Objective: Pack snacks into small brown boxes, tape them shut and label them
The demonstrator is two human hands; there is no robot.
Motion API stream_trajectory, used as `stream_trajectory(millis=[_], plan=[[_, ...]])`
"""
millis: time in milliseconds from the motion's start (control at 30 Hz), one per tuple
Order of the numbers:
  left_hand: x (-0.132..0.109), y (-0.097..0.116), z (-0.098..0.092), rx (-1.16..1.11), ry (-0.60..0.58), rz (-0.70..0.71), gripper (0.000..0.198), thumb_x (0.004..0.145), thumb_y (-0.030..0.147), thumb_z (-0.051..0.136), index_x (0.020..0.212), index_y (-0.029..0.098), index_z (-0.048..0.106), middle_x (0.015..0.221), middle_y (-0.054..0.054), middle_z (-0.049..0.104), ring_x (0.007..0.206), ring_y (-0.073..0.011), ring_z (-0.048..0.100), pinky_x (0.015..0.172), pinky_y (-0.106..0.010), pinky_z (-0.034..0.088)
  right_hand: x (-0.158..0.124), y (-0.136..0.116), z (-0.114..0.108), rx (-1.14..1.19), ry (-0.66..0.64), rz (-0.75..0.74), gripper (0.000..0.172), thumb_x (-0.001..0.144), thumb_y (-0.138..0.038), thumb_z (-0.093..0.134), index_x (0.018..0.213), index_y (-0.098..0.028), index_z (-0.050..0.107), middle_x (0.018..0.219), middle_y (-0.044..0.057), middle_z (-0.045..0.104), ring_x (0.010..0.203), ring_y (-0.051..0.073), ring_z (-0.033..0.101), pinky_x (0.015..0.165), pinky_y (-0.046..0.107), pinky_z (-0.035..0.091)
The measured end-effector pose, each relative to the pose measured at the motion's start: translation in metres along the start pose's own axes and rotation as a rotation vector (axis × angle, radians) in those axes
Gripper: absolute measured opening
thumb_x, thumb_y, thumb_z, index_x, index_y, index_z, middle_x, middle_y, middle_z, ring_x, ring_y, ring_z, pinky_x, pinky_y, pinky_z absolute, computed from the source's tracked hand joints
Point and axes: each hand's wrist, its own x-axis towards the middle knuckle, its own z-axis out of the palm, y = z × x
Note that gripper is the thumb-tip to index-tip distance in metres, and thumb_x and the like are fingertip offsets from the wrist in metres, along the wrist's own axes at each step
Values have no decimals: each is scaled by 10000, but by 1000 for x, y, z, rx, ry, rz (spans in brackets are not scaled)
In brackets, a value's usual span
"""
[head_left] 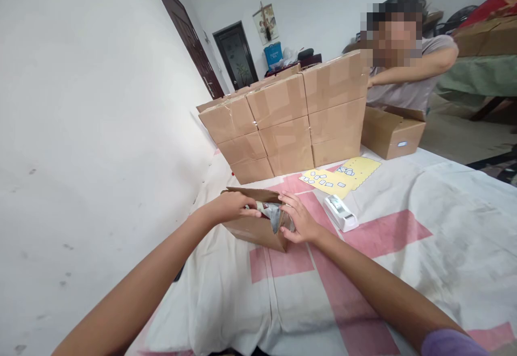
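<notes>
An open cardboard box [254, 232] sits on the cloth-covered table in front of me, with its far flap raised. A shiny grey plastic packet [274, 217] shows in its opening; the rest of the contents is hidden. My left hand [234, 207] reaches over the box's left part, thumb and fingers apart at the opening beside the packet. At the right end, my right hand [299, 221] holds the box's end, with its fingers on the upper edge and the thumb lower down.
Stacked cardboard boxes [283, 121] stand behind. Yellow sheets with stickers [326, 182] and a small white device [340, 213] lie to the right. Across the table a person [432, 60] is by another open box [393, 132]. A white wall [81, 130] rises on the left.
</notes>
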Motion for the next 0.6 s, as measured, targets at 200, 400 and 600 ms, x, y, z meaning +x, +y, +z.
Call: stream_trajectory(millis=[200, 400, 600], plan=[[-28, -23, 39, -156, 112, 24, 373, 892, 578, 627, 1155, 341, 745, 1289, -8, 713, 1084, -233, 692, 820, -261, 506, 1, -6, -3, -45, -94, 2, 638, 856, -423, 567, 1450, -219, 453, 1572, 180, 424, 1503, 395, 306, 1124, 660, 369], [-38, -17, 80, -38, 400, -3, 503, 907, 666, 564, 694, 219, 654, 657, -11, 686, 610, -168, 621, 555, -280, 349, 10, -16, -1, 14, -140, -34, 682, 945, -454, 518, 1569, -218, 374, 1531, 151, 513, 1531, 375, 255, 1155, 654, 333], [-43, -8, 107, 41, 680, -90, 533, 952, 658, 483, 688, 214, 618, 658, -44, 679, 648, -185, 623, 622, -313, 384, 19, -25, 1, 84, -193, 58, 569, 872, -506, 633, 1368, -229, 613, 1351, 113, 670, 1491, 392, 331, 1167, 669, 311]])
